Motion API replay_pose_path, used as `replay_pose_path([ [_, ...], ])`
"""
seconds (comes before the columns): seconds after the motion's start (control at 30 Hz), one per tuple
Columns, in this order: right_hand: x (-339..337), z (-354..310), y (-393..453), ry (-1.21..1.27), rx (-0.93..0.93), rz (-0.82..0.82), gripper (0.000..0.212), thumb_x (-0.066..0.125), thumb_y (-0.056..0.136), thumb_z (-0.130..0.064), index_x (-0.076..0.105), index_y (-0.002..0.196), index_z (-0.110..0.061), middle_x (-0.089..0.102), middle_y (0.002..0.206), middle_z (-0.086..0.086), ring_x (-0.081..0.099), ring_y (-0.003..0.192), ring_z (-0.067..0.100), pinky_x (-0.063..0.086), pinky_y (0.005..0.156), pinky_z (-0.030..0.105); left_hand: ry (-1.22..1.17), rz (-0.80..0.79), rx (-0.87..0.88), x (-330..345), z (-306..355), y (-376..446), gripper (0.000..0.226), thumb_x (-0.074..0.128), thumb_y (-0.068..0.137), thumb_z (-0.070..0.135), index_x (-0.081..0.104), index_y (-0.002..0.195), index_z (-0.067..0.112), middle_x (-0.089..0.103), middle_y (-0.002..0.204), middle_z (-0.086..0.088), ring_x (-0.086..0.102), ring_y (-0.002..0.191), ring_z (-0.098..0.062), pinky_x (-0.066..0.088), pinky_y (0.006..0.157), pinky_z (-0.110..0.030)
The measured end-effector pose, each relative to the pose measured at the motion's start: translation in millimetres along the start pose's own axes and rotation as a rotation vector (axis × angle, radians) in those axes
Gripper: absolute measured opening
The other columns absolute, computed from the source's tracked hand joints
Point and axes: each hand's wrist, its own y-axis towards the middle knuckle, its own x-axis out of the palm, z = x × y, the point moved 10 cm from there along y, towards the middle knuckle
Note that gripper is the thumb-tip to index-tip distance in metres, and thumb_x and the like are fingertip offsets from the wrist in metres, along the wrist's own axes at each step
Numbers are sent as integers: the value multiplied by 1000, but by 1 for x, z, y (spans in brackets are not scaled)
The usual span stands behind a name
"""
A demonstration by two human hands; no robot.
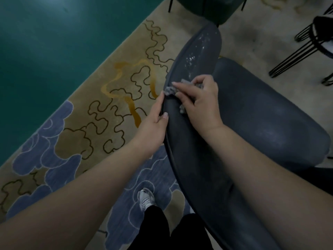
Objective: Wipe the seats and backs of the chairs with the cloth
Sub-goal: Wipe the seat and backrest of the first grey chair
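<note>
Wiping is under way along the top edge of the chair back (189, 123), a long dark padded band that runs from about five o'clock near the person's legs up to about one o'clock, where pale specks of dust or crumbs still sit on it. Its long axis follows that diagonal, with the far tip pointing toward one o'clock. The seat (266, 112) lies just beside it at three o'clock.

The cloth (170, 91), a small grey crumpled rag, sits bunched on the top edge near the middle of the view, mostly under the right hand (200, 103). That hand's fingers curl over it and press it down, thumb toward the far side. The left hand (155, 121) grips the outer rim of the back at nine o'clock of the cloth, thumb on top and fingers wrapped behind, bracing the chair.

The cloth looks light, soft and limp, so it will likely bunch or slip out unless held flat under the whole palm; gathering it in the fingers at its middle seems best. The chair's covering looks smooth and slightly glossy, probably a little slick, firm with some give. The chair itself seems heavy enough to need that steadying hold on the rim.

Other chairs with thin black legs (295, 56) stand at two o'clock on a patterned carpet (111, 98).
</note>
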Motion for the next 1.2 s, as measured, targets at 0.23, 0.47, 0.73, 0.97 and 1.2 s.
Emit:
replay_pose_path([
  [0.23,-5,4,-42,111,-22,-15,26,69,84,-16,71,108,-28,42,103,3,45,99,24,31,93,12,17,28,23,-9,7,23,53,33,102,11,22,149,35,32,145,18,35,120,18,29,91,3],
  [0.47,4,25,38,62,92,54,23,67,86,-19,72,108,-26,46,108,11,44,104,28,32,95,18,43,25,18,-13,23,43,49,33,103,14,26,148,34,35,148,14,35,130,3,33,106,-14],
  [0.73,-2,33,1,286,160,-50,25,60,90,-23,65,111,-36,40,104,0,46,105,24,40,100,33,17,30,-36,-13,33,60,47,34,103,12,32,147,30,39,146,12,38,131,0,35,107,-17],
  [0.97,-17,50,8,394,318,-30,58,58,89,-8,45,130,-47,35,111,-12,43,103,-10,31,92,-1,66,60,-89,-19,32,63,46,33,103,19,34,143,41,43,142,17,43,128,-5,39,108,-39],
  [1.2,-40,51,15,170,241,85,74,72,80,-22,36,141,-42,43,104,-5,45,97,-11,29,86,-4,68,57,-77,-18,32,62,45,33,103,20,35,143,42,43,140,21,43,124,3,40,106,-30],
])
